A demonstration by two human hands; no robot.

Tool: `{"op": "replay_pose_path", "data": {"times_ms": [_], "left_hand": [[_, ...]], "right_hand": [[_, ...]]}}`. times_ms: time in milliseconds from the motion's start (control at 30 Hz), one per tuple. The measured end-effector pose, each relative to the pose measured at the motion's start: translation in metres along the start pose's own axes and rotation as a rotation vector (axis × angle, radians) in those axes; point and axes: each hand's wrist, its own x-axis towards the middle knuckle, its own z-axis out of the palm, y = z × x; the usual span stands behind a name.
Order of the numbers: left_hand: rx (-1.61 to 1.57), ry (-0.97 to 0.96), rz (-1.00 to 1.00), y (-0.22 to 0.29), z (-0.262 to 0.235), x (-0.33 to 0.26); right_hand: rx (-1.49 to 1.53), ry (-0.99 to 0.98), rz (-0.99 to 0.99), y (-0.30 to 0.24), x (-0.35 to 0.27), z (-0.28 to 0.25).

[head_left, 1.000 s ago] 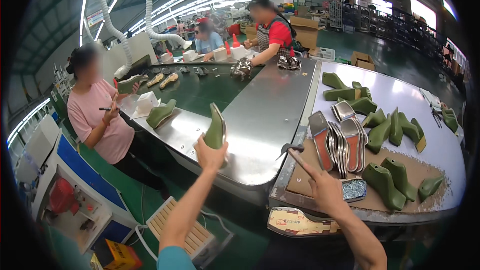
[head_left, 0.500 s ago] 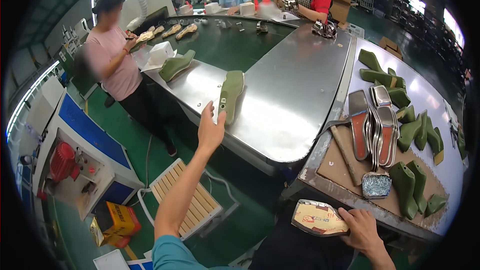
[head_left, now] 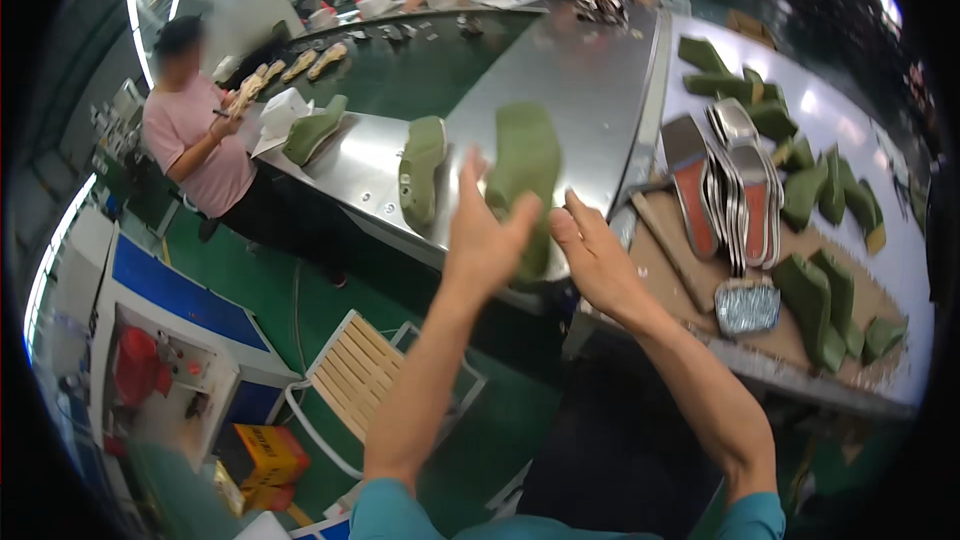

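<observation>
Green shoe last (head_left: 525, 145) between my left hand (head_left: 482, 248) and right hand (head_left: 605, 262), near the shiny steel bench's (head_left: 585, 75) edge.
Blur hides whether my fingers (head_left: 592, 225) grip it; green floor (head_left: 265, 315) below, pink-shirted co-worker (head_left: 190, 140) leftward.

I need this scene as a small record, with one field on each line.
Left hand: thumb before a green shoe last, grip unclear
Right hand: by the last's right edge, contact unclear through blur
Metal table: two more green lasts
Right-hand table: hammer, stacked metal-edged plates, other green lasts
Co-worker: standing at left, pink top
</observation>
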Motion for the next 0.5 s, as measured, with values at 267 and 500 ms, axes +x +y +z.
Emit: {"op": "replay_pose_path", "data": {"times_ms": [267, 500], "left_hand": [[0.578, 0.044, -0.059, -0.102, 0.013, 0.049], [0.824, -0.105, -0.371, -0.082, 0.015, 0.067]], "right_hand": [[-0.115, 0.145, 0.109, 0.043, -0.149, -0.064], [-0.211, 0.242, 0.096, 0.057, -0.17, -0.079]]}}
